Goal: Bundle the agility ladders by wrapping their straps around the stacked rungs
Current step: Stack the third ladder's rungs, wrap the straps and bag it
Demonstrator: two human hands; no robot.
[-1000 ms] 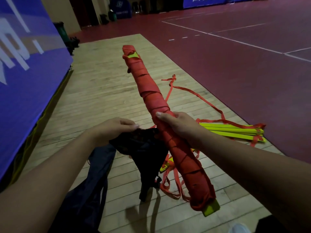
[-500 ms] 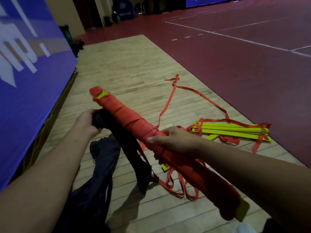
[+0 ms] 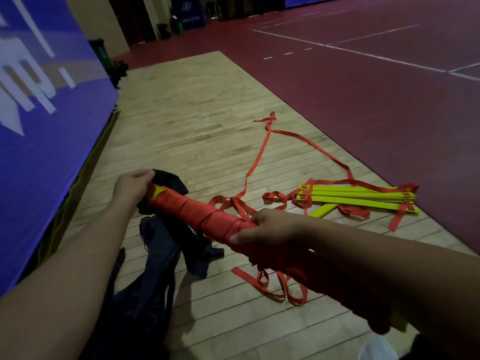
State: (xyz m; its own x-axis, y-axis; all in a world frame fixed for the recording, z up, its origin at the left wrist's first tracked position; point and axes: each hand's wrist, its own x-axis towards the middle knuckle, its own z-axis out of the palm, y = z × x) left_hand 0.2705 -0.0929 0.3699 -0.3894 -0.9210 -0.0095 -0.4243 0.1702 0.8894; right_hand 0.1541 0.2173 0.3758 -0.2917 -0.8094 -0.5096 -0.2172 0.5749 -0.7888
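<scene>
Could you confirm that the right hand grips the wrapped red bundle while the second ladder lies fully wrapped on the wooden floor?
Not quite: the head view shows the second ladder unwrapped, yellow rungs bare and straps trailing loose. The right hand does grip the wrapped red bundle.

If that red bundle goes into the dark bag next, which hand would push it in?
Probably the right hand: it grips the wrapped bundle mid-length, while the left hand pinches the dark bag at the bundle's tip.

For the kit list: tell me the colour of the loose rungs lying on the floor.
The loose rungs are bright yellow-green; the head view shows it.
</scene>
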